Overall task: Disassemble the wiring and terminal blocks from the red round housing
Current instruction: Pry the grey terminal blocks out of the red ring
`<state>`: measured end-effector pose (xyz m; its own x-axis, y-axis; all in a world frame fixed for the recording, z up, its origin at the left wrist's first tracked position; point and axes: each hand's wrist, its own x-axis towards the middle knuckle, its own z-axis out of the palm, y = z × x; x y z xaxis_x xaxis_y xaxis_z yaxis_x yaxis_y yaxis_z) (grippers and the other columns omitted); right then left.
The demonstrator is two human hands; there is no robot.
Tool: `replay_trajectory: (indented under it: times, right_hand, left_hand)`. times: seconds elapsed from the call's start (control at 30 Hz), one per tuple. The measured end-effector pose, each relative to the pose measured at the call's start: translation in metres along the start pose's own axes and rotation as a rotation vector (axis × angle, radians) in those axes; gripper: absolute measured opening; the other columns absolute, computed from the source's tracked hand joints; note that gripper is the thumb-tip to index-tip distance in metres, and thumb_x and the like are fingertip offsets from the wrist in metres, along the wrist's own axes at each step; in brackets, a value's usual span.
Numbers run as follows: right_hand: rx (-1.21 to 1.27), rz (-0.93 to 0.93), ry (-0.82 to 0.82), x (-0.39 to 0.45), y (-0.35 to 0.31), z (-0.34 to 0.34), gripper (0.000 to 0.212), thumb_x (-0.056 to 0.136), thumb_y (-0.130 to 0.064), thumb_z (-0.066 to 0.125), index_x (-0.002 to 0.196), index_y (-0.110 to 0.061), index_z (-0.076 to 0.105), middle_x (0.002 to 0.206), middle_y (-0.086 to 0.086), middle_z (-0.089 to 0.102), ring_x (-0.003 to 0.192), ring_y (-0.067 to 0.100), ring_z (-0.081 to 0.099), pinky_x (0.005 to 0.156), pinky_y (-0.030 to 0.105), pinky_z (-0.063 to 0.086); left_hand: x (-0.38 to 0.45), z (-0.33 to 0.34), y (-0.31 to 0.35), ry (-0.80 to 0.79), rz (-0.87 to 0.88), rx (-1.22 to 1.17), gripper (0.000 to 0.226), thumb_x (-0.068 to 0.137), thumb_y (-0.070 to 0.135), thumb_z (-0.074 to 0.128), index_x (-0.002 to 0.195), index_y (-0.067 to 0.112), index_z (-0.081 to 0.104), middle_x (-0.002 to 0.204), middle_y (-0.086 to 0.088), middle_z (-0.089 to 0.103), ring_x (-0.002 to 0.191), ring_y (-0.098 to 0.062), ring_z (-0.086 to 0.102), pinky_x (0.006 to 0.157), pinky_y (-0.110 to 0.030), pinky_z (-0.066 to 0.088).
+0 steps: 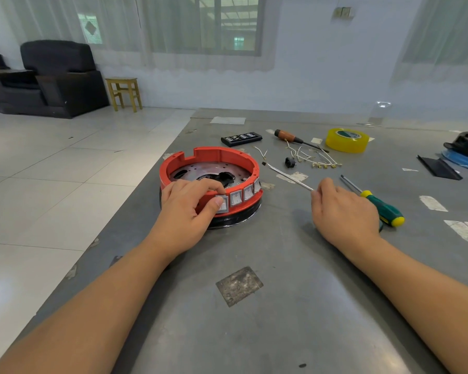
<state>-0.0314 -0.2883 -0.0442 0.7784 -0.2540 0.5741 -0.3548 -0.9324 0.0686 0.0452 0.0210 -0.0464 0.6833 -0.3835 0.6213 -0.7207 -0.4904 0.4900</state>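
The red round housing (216, 157) sits on the grey table (281, 279), open on top, with a row of grey rocker switches (239, 197) set in its near wall. My left hand (187, 211) grips the near rim, fingers curled inside and thumb pressing the leftmost switch. My right hand (343, 211) pinches a thin metal tool (287, 175) whose tip points up and left, just right of the housing. Loose white wires with brass terminals (316, 159) and a small black part (290, 162) lie beyond it.
A green-and-yellow screwdriver (381, 207) lies right of my right hand. Farther back are a wooden-handled screwdriver (292, 137), a yellow tape roll (347, 140), a black bit case (241, 139) and black and blue items (465, 152) at the right edge. The table's left edge runs diagonally beside the tiled floor.
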Motion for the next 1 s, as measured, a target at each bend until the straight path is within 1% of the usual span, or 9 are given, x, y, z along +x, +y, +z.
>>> replay_trajectory:
  times: [0.1, 0.2, 0.37, 0.5, 0.57, 0.7, 0.8, 0.9, 1.0]
  right_hand:
    - [-0.091, 0.003, -0.052, 0.008, -0.001, 0.008, 0.030, 0.105, -0.041, 0.033, 0.091, -0.019, 0.049, 0.083, 0.003, 0.059, 0.068, 0.027, 0.056, 0.049, 0.030, 0.030]
    - [-0.100, 0.033, -0.106, 0.014, 0.002, 0.014, 0.032, 0.105, -0.040, 0.039, 0.095, -0.019, 0.061, 0.094, 0.004, 0.060, 0.083, 0.028, 0.061, 0.055, 0.033, 0.038]
    - [-0.142, 0.016, -0.146, 0.013, 0.003, 0.011, 0.034, 0.102, -0.043, 0.043, 0.097, -0.022, 0.068, 0.097, 0.002, 0.063, 0.089, 0.028, 0.063, 0.069, 0.035, 0.039]
    - [-0.031, -0.093, 0.015, 0.009, -0.012, -0.003, 0.037, 0.096, -0.050, 0.051, 0.116, -0.022, 0.065, 0.113, 0.004, 0.063, 0.104, 0.029, 0.059, 0.086, 0.043, 0.046]
    - [0.187, -0.288, 0.142, 0.003, -0.032, -0.012, 0.039, 0.095, -0.049, 0.055, 0.121, -0.021, 0.063, 0.118, 0.003, 0.061, 0.105, 0.028, 0.059, 0.086, 0.043, 0.046]
    - [0.405, -0.535, 0.282, -0.008, -0.083, -0.020, 0.047, 0.091, -0.052, 0.061, 0.125, -0.020, 0.062, 0.124, 0.002, 0.059, 0.108, 0.026, 0.057, 0.087, 0.041, 0.046]
    - [0.433, -0.613, 0.255, -0.006, -0.110, -0.020, 0.048, 0.085, -0.051, 0.068, 0.120, -0.019, 0.064, 0.118, 0.002, 0.059, 0.105, 0.027, 0.058, 0.082, 0.041, 0.046]
    - [0.483, -0.651, 0.261, 0.000, -0.122, -0.017, 0.040, 0.081, -0.037, 0.074, 0.113, -0.016, 0.066, 0.111, 0.004, 0.059, 0.095, 0.028, 0.058, 0.077, 0.042, 0.047]
    - [0.547, -0.659, 0.275, 0.002, -0.124, -0.014, 0.031, 0.083, -0.031, 0.072, 0.110, -0.015, 0.068, 0.106, 0.005, 0.060, 0.090, 0.028, 0.056, 0.074, 0.043, 0.047]
  left_hand:
    - [0.000, 0.001, 0.001, 0.023, 0.004, -0.007, 0.017, 0.099, 0.041, 0.053, 0.111, 0.050, 0.060, 0.105, 0.032, 0.057, 0.115, 0.026, 0.029, 0.108, -0.038, 0.026]
    - [0.000, 0.002, 0.002, 0.027, -0.005, -0.009, 0.017, 0.098, 0.041, 0.053, 0.111, 0.050, 0.059, 0.104, 0.031, 0.057, 0.115, 0.029, 0.027, 0.107, -0.040, 0.028]
    - [0.001, 0.003, 0.003, 0.028, -0.038, -0.035, 0.019, 0.096, 0.045, 0.054, 0.113, 0.051, 0.055, 0.104, 0.025, 0.062, 0.115, 0.025, 0.030, 0.108, -0.038, 0.028]
    - [0.001, 0.001, 0.003, -0.004, -0.086, -0.053, 0.022, 0.095, 0.049, 0.053, 0.117, 0.050, 0.051, 0.107, 0.021, 0.064, 0.109, 0.014, 0.032, 0.111, -0.041, 0.031]
    - [0.000, 0.001, 0.003, -0.016, -0.117, -0.060, 0.024, 0.094, 0.052, 0.053, 0.118, 0.051, 0.048, 0.111, 0.018, 0.064, 0.111, 0.001, 0.032, 0.111, -0.044, 0.034]
    - [-0.001, 0.000, 0.005, -0.009, -0.151, -0.089, 0.030, 0.090, 0.056, 0.054, 0.119, 0.048, 0.051, 0.116, 0.011, 0.062, 0.116, -0.008, 0.034, 0.111, -0.043, 0.036]
    - [-0.001, -0.001, 0.007, 0.005, -0.141, -0.108, 0.033, 0.089, 0.058, 0.055, 0.119, 0.044, 0.054, 0.115, 0.012, 0.060, 0.112, -0.004, 0.034, 0.112, -0.044, 0.037]
    - [0.000, -0.002, 0.006, 0.001, -0.143, -0.111, 0.029, 0.092, 0.051, 0.061, 0.119, 0.039, 0.057, 0.115, 0.013, 0.059, 0.109, -0.002, 0.033, 0.111, -0.049, 0.040]
    - [0.000, -0.004, 0.006, -0.022, -0.134, -0.100, 0.036, 0.089, 0.055, 0.061, 0.120, 0.038, 0.057, 0.116, 0.014, 0.059, 0.109, -0.001, 0.034, 0.112, -0.048, 0.039]
